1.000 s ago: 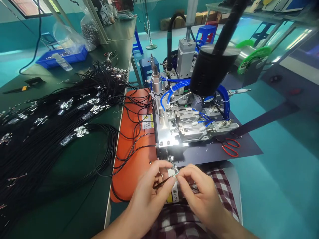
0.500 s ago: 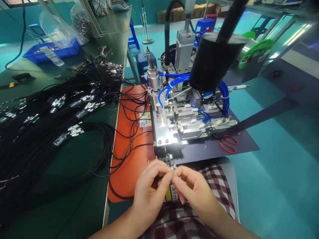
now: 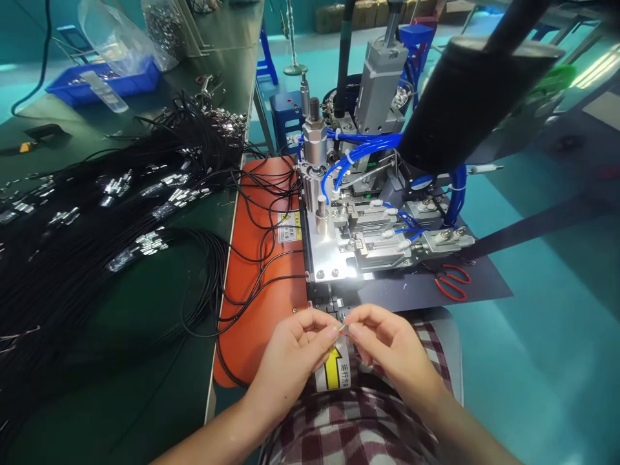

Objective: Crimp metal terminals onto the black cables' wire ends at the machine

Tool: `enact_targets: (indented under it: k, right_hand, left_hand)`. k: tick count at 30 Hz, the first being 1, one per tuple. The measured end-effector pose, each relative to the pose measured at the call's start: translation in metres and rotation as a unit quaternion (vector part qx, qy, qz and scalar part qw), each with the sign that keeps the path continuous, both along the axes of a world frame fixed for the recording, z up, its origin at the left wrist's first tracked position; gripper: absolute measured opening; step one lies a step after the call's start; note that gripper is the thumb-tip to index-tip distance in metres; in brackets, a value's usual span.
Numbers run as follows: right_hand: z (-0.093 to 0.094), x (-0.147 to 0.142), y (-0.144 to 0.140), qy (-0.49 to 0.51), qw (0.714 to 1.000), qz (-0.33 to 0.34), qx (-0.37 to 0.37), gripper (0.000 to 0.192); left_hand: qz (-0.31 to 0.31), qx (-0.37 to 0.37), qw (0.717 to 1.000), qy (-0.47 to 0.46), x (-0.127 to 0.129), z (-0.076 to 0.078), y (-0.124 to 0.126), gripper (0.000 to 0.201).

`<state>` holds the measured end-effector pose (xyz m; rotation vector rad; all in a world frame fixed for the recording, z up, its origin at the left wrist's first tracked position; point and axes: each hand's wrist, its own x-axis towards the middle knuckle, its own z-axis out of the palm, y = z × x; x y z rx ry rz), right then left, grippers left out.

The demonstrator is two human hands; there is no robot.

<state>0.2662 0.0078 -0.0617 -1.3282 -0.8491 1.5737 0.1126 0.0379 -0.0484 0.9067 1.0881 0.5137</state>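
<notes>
My left hand and my right hand meet in front of the machine, thumb and forefinger pinched on each. Between their fingertips are thin wires, a pale bit and a red strand; the rest is hidden by the fingers. Just beyond stands the silver machine, with small metal parts at its front edge near my fingertips. Below the hands a label with a yellow arrow shows. Black cables run over an orange surface left of the machine.
A large bundle of black cables with metal connectors covers the green table at left. A blue tray stands at the back. Red-handled scissors lie right of the machine. A black cylinder hangs over it.
My fingertips have drawn slightly apart, so the thin wires now show between them. The view has shifted, and the yellow arrow label is more exposed.
</notes>
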Motion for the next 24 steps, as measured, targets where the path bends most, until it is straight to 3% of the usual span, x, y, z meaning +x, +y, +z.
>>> enact_targets:
  k: [9, 24]
  right_hand:
    - [-0.001, -0.0015, 0.0018, 0.02, 1.0, 0.023, -0.001, 0.021]
    - [0.003, -0.0074, -0.0055, -0.054, 0.998, 0.023, -0.005, 0.015]
  left_hand:
    - [-0.004, -0.024, 0.999, -0.027, -0.0018, -0.0014, 0.0017, 0.023]
    - [0.007, -0.03, 0.998, -0.047, -0.0006, 0.0006, 0.0022, 0.02]
